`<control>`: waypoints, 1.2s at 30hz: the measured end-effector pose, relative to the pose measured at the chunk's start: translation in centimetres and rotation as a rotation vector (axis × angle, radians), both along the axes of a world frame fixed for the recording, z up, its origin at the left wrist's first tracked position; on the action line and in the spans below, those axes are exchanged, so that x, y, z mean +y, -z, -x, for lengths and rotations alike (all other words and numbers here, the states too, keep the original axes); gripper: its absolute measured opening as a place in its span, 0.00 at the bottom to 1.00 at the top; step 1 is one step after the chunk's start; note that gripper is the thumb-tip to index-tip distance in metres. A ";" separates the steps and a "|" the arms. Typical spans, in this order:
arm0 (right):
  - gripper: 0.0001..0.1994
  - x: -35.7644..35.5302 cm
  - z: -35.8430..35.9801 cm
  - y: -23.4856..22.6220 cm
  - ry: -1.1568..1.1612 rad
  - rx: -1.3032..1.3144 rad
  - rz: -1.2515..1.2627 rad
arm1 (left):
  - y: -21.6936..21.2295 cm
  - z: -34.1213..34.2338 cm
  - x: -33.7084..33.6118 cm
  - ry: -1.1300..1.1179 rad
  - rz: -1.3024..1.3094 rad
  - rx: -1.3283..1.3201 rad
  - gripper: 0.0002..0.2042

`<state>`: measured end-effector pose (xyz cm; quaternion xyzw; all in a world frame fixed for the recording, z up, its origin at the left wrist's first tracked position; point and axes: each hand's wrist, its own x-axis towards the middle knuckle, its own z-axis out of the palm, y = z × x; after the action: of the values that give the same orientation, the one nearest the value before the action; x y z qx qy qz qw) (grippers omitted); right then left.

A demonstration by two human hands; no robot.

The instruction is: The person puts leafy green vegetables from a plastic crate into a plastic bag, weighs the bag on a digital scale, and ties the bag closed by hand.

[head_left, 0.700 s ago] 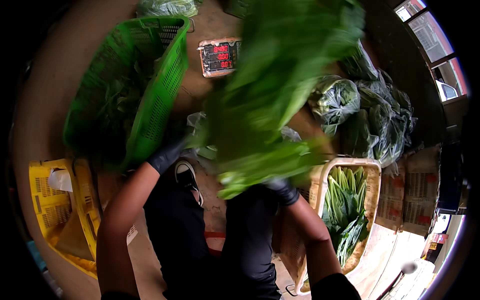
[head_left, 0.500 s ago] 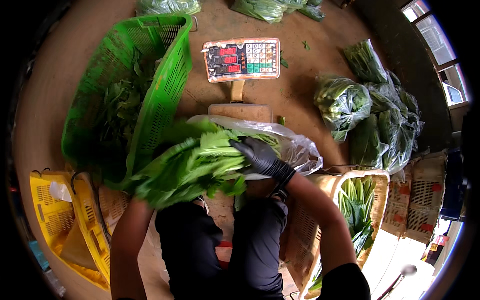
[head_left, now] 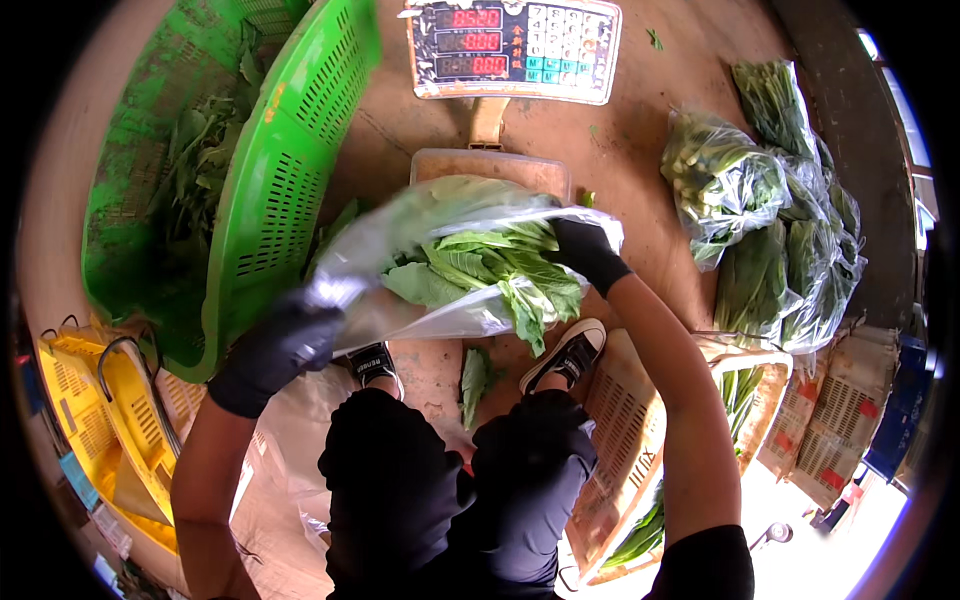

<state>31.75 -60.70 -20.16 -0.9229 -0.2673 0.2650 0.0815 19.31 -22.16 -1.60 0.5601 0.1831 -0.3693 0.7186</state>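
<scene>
A clear plastic bag (head_left: 447, 322) lies in front of me on a digital scale, with its mouth stretched toward my knees. Leafy greens (head_left: 490, 265) fill it, and some leaves poke out over the near rim. My left hand (head_left: 280, 352), in a black glove and slightly blurred, is closed on the bag's left edge. At the right end of the mouth, my gloved right hand (head_left: 590, 250) grips the bag's rim beside the leaves; its fingertips are partly hidden. Beyond the bag show the scale's pan (head_left: 490, 166) and its lit display panel (head_left: 515, 50).
A green crate (head_left: 290, 170) holding loose leaves leans at the left, above a yellow crate (head_left: 95, 420). Several filled bags of greens (head_left: 735, 185) lie at the right. A pale crate (head_left: 625, 430) with long greens stands by my right leg. One loose leaf (head_left: 473, 385) lies between my shoes.
The bunch of greens, earlier held above the bag, is now inside it. My left hand has come out from beneath the leaves to the bag's left edge; my right has shifted to its right rim.
</scene>
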 end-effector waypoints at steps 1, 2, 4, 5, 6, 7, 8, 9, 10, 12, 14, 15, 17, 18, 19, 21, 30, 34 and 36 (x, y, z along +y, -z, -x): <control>0.24 -0.9 -0.2 0.9 -0.035 -0.120 -0.001 | -0.9 -0.6 -0.3 -0.184 0.216 0.018 0.17; 0.25 -1.5 -0.5 1.9 -0.072 -0.239 -0.001 | -1.5 -1.0 -0.7 -0.368 0.430 0.043 0.16; 0.27 -1.6 -1.6 3.4 -0.041 -0.076 0.035 | -2.1 -0.5 -1.7 -0.433 0.463 0.025 0.21; 0.28 -1.8 -1.9 3.8 -0.024 0.004 0.053 | -1.6 -0.1 -1.7 -0.419 0.478 0.013 0.22; 0.27 -3.2 -1.9 4.1 0.112 0.115 -0.162 | -1.0 0.3 -1.5 -0.410 0.496 0.005 0.22; 0.27 -5.8 -1.7 4.1 0.250 0.228 -0.379 | -0.7 0.5 -1.3 -0.395 0.478 0.023 0.22; 0.27 -7.6 -1.2 4.0 0.389 0.344 -0.596 | -0.4 0.7 -1.0 -0.388 0.469 0.033 0.22; 0.27 -6.2 -2.0 1.1 0.327 0.357 -0.124 | -0.3 1.5 -0.3 -0.409 0.430 0.053 0.22; 0.25 -7.8 -1.1 0.4 0.501 0.291 -0.305 | 0.4 1.6 -0.2 -0.402 0.434 0.067 0.22; 0.20 -12.0 -1.7 -1.9 0.452 0.129 -0.192 | 1.1 1.2 -0.7 -0.377 0.505 0.051 0.20; 0.15 -5.2 -1.7 -11.4 0.185 0.217 0.294 | 1.4 2.0 0.1 -0.426 0.492 0.020 0.19; 0.14 -13.8 -1.0 -9.2 0.037 0.170 0.123 | 1.2 0.6 -1.5 -0.355 0.584 -0.027 0.17; 0.21 -12.8 1.2 -13.4 -0.187 0.302 0.174 | 0.8 0.6 -1.2 -0.409 0.613 -0.014 0.16; 0.23 -13.3 2.0 -14.6 -0.301 0.358 0.308 | 0.6 0.4 -1.4 -0.430 0.632 -0.015 0.16; 0.23 -11.6 2.5 -17.1 -0.397 0.350 0.400 | 0.7 0.5 -0.8 -0.444 0.632 -0.020 0.17; 0.22 -7.9 1.6 -21.6 -0.496 0.392 0.468 | 0.6 0.9 -0.3 -0.442 0.586 -0.017 0.15; 0.20 -8.3 2.5 -14.2 -0.114 0.427 0.030 | 0.4 1.9 -3.6 -0.264 0.444 -0.038 0.22; 0.32 -1.8 7.1 -12.9 -0.138 0.156 -0.050 | 0.6 2.2 -2.7 -0.225 0.407 -0.078 0.22; 0.37 0.4 7.8 -13.2 -0.063 0.114 -0.045 | 0.7 2.2 -2.8 -0.198 0.412 -0.068 0.23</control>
<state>23.98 -60.26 -6.99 -0.8953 -0.2970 0.3136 0.1088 17.12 -24.95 -2.26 0.3927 0.1337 -0.3076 0.8563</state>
